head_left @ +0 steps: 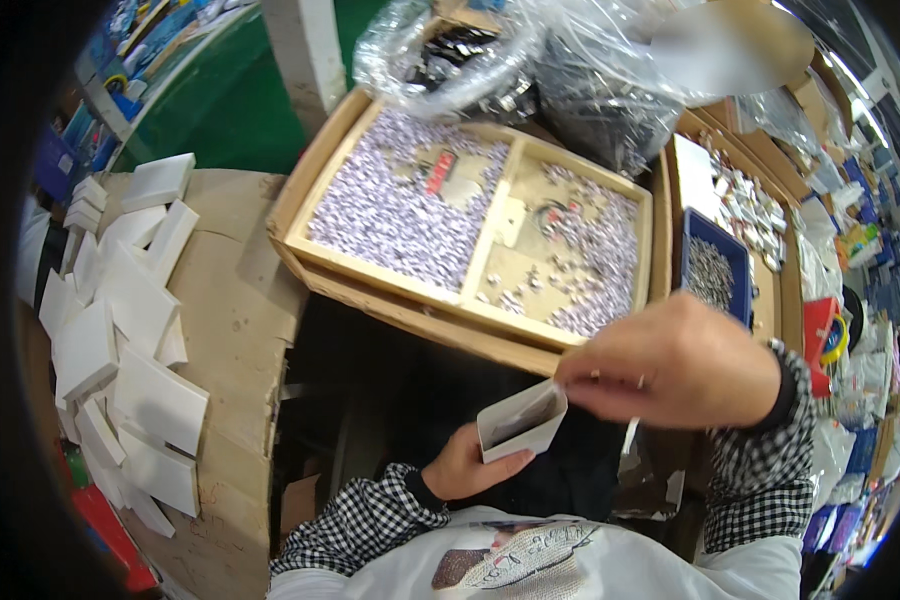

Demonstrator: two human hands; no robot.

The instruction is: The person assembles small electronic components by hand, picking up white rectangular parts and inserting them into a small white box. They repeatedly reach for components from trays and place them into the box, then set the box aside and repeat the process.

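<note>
Currently, my left hand (467,467) holding an open white box (527,443), right hand (670,362) arched at its rim, pinch contents I can't tell, script lettering (550,557) on the shirt (395,565).

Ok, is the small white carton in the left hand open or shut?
Open: the small white carton in the left hand has an uncovered end, its hollow inside showing between walls.

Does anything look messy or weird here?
Yes. The white boxes on the left lie in a jumbled heap, tilted different ways rather than neatly stacked. A red thing lies among the small pieces in the left half of the wooden tray, looking unlike them; I can't tell what it is.
</note>
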